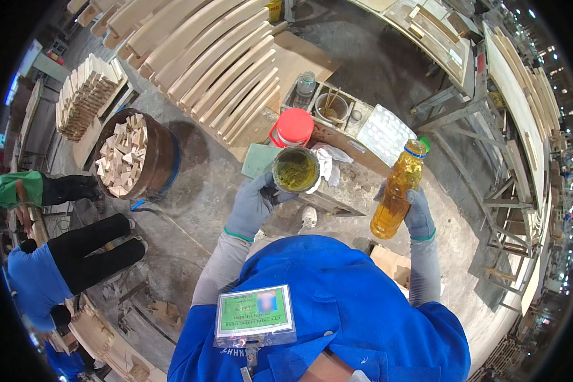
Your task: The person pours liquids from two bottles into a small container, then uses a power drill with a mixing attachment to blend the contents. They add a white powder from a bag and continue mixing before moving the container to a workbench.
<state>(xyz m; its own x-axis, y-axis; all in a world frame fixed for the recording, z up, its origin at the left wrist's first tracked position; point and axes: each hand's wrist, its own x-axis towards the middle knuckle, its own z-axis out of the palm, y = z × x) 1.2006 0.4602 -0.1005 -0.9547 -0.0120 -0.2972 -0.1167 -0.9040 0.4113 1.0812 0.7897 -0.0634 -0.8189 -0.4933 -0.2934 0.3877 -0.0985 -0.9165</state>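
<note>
My left hand [253, 205], in a grey glove, is closed around the side of a round cup [296, 169]. Yellowish-green matter coats the inside of the cup. My gloved right hand [417, 215] grips a clear plastic bottle [398, 191] of amber liquid, which leans slightly and has a green cap [424, 144]. Just beyond the cup sits a red-lidded tub [293, 127]. White cloth [325, 164] lies beside the cup on the low bench [353, 196].
A wooden box [347, 137] holds a glass jar [305, 86] and a bucket with sticks [331, 107]. Curved wooden pieces [204, 70] are stacked ahead. At left stand a barrel of wood offcuts [165, 159] and two people [38, 274]. Trestle tables [509, 159] line the right.
</note>
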